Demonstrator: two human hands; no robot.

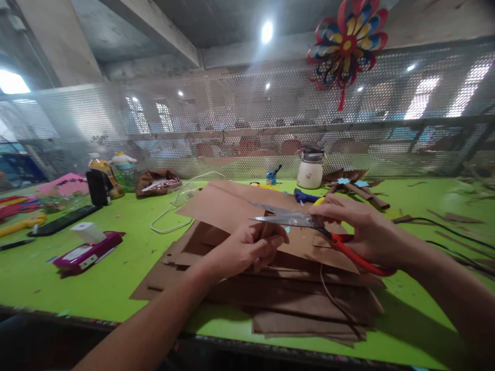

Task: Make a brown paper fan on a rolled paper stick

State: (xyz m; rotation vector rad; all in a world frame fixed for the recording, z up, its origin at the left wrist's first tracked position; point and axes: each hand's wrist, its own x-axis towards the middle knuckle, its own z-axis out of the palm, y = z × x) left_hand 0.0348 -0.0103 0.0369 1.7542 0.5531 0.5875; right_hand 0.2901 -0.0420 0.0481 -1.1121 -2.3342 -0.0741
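My right hand (358,224) grips a pair of scissors (297,219) with red and yellow handles. The blades are spread a little and point left, over my left hand (251,242). The fingers of my left hand are closed on a small piece of brown paper, which shows only in part by the blades. Under both hands lies a large sheet of brown kraft paper (224,203), on an uneven stack of brown paper (305,296). A thin brown strip (328,291) curls over the front of the stack.
Behind the stack are a blue glue gun (305,197), a white jar (310,172) and a small blue bottle (271,178). At left on the green table (127,252) sit a purple power strip (88,252) and a dark phone (98,188). Black cables (444,225) run at right.
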